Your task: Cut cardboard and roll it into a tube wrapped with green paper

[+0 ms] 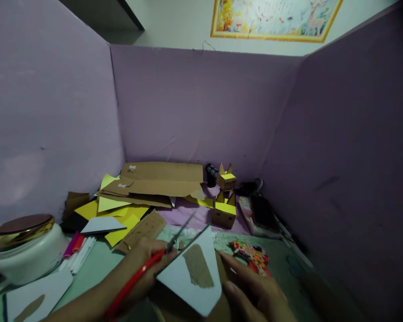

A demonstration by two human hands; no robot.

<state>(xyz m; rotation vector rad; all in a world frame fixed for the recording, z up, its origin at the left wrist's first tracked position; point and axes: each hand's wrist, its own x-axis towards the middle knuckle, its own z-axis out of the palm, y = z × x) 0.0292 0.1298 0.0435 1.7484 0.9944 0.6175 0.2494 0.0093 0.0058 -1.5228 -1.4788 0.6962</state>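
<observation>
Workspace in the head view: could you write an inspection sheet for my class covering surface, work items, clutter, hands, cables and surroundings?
Surface: green tabletop, purple sheet towards the back.
Work items: red-handled scissors, white card with brown patch, brown cardboard beneath.
Clutter: yellow sheets, markers, two small eared boxes.
Hands: left hand holds scissors; right hand touches cardboard.
Cables: possible loop back right, unclear.
Surroundings: purple panels, framed picture above.

L hand (pixel 149 259) w/ red scissors (pixel 136 278)

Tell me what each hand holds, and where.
Left hand: red-handled scissors, near where handles meet blades. Right hand: brown cardboard, by its right side.
</observation>
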